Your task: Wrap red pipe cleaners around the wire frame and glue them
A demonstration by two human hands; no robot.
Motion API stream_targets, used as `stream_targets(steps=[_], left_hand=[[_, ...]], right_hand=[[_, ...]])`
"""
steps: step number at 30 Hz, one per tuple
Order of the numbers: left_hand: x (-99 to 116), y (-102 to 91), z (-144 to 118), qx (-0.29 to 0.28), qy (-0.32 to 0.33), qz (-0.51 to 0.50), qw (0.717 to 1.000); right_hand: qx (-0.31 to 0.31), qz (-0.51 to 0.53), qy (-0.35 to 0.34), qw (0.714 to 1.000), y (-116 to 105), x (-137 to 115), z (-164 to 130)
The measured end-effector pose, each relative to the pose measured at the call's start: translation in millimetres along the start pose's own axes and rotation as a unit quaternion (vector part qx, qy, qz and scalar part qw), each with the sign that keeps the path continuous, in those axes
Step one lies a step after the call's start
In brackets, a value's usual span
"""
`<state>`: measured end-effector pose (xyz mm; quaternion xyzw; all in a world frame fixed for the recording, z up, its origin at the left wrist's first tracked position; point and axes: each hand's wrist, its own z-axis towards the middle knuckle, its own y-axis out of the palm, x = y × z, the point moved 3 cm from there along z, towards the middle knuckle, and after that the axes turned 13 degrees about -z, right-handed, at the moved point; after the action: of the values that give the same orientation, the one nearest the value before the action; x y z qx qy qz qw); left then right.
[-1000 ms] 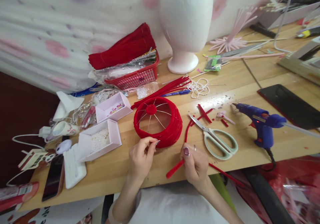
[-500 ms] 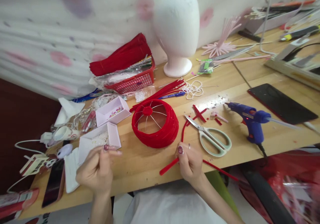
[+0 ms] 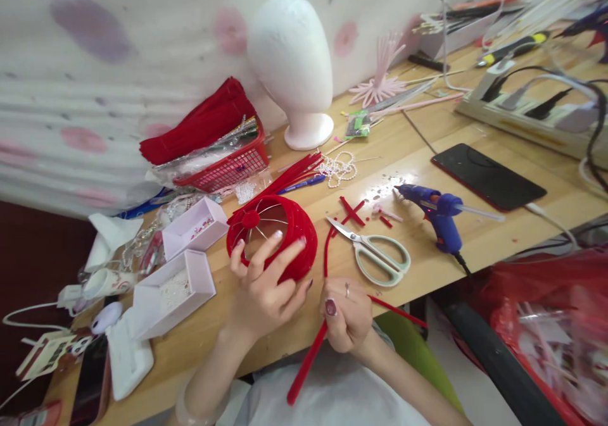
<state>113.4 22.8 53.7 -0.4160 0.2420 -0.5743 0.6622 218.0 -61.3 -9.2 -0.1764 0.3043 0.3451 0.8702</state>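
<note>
1. Our left hand point(image 3: 263, 287) is spread open, fingers splayed over the near side of the round red velvet-wrapped wire frame point(image 3: 273, 236); the fingertips point(image 3: 274, 235) lie on or just over its rim, and we cannot tell whether they press on it or only hover.

2. Our right hand point(image 3: 344, 315) is closed around a long red fuzzy pipe-cleaner stem point(image 3: 306, 366), pinched between thumb and fingers. The stem runs down from the grip towards our lap and up from it towards the frame.

3. The frame sits on the pale wooden table point(image 3: 427, 154), just beyond the left fingers and just left of the right-hand grip.

4. As we judge it, the frame's side wall is already well covered in red, with the red hub set at the centre. The top is not filled: bare silver spokes show through, so covering is left.

5. Just right of the gripped stem lie the mint-handled scissors point(image 3: 375, 255); further right stands the blue hot-glue gun point(image 3: 439, 214). Between them lie short red offcuts point(image 3: 351, 211).

6. The left palm hides the near rim of the frame, so we cannot see its finish there. The right fingers cover the stem at the grip, and whether its far end joins the frame is hard to make out.
</note>
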Motion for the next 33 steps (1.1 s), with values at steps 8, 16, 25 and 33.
stream_targets(steps=[8,16,25,33], left_hand=[[8,-7.2,-1,-0.059,0.004,-0.101,0.993],[-57,-47.7,13,0.052,-0.159,-0.011,0.986],[-86,-33.1,48,-0.063,-0.188,-0.105,0.975],[-72,-76.4,23,0.136,-0.170,-0.128,0.968]], right_hand=[[0.003,0.008,-0.006,1.000,-1,0,2],[0.051,0.002,0.017,0.999,-1,3,2],[-0.026,-0.095,0.112,0.989,-5,-4,16],[-0.028,-0.164,0.177,0.970,-3,26,42]])
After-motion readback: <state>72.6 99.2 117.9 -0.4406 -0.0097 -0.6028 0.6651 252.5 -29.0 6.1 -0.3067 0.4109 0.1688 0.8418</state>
